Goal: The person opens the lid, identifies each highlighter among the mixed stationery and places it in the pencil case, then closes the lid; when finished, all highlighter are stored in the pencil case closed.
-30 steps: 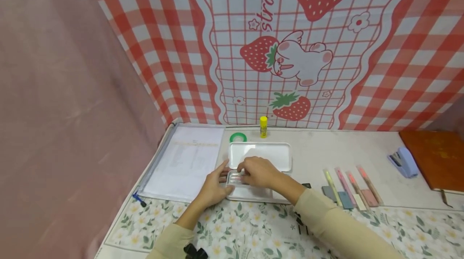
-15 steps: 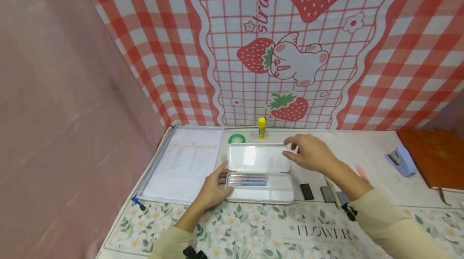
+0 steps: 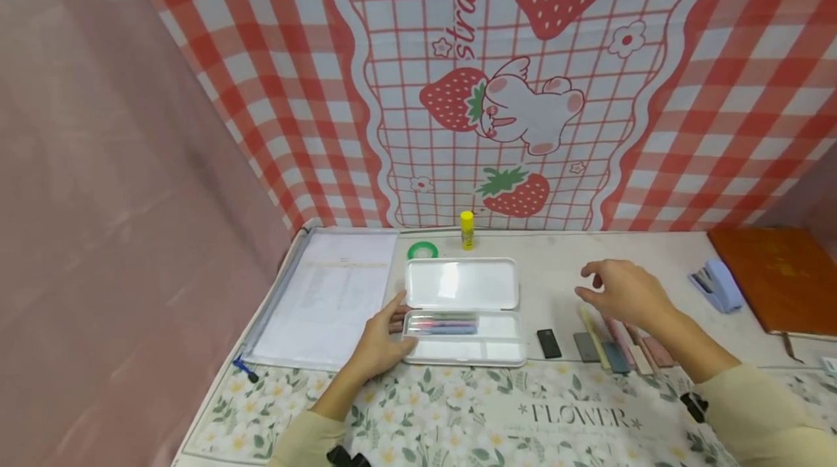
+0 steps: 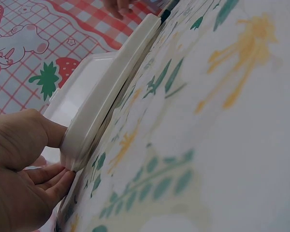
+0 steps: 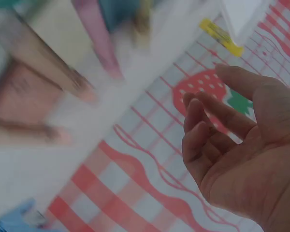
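Observation:
An open white pencil case (image 3: 463,352) lies on the table in the head view, its lid (image 3: 484,284) folded back. Several pens (image 3: 447,326) lie in the upper left of its tray. My left hand (image 3: 378,342) holds the case's left end; the left wrist view shows the thumb (image 4: 50,133) and fingers at that end. My right hand (image 3: 624,296) hovers in the air with nothing in it, fingers loosely bent. Beneath and beside it lie several highlighters (image 3: 593,336), with small flat blocks such as the grey one (image 3: 586,348) and the blue one (image 3: 615,357).
A small black block (image 3: 548,343) lies just right of the case. Behind stand a yellow glue stick (image 3: 467,231) and a green tape roll (image 3: 422,250). Papers in a clear zip folder (image 3: 327,300) lie left. A lilac stapler (image 3: 717,285) and a brown notebook (image 3: 778,282) are at the right.
My right hand has left the pens in the case and moved right, over towards the highlighters. The pens in the tray came into view. My left hand has stayed at the case's end.

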A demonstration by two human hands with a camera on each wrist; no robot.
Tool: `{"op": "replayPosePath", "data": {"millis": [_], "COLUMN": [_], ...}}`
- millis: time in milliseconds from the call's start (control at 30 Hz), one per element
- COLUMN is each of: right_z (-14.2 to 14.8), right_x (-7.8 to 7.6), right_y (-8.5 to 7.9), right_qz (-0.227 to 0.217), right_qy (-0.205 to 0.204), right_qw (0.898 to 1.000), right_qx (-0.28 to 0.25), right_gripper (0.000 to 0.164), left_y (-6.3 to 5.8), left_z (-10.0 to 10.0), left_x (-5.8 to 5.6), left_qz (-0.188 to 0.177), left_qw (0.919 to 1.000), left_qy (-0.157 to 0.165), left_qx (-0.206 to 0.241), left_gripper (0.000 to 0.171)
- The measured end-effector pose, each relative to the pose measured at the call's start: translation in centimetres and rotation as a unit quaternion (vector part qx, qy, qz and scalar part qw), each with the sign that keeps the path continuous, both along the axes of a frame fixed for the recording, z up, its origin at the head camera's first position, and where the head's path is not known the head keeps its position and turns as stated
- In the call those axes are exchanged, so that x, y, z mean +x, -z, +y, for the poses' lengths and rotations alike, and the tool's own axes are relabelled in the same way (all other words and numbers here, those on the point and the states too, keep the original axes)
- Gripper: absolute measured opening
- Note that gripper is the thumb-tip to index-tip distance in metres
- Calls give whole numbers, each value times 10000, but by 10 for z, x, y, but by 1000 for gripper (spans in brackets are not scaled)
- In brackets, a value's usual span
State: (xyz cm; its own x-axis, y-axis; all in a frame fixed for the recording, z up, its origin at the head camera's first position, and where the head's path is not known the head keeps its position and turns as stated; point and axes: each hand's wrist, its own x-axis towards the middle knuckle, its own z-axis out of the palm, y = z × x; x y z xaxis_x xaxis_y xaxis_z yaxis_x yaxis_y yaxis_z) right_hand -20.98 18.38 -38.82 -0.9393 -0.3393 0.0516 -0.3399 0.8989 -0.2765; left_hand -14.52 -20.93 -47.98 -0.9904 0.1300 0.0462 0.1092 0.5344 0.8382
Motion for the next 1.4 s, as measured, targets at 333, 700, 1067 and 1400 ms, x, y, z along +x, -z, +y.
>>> {"op": "replayPosePath", "data": {"millis": [333,700,1067,1400], "right_z": [7,-2,-9,-9], "right_x": [-2,1,11,11], "right_y": [38,48,21,-26], "right_qz": [-633,-522,-248,385], "right_qy": [464,651,523,137], "right_qw": [9969,9965,9975,9974], "right_qx": [51,-50,-414,-599], "right_gripper": [25,18,31,29], "left_y": [1,0,-2,-2], "left_z": [7,4,0,-1], "left_x": [-1,2,2,0], "left_qz": [-21,-16,-34,23], "left_qw": [10000,10000,10000,10000], "left_qy": [5,9,-18,-47], "left_qx": [52,32,-25,-42], "left_gripper": [83,83,83,83]}}
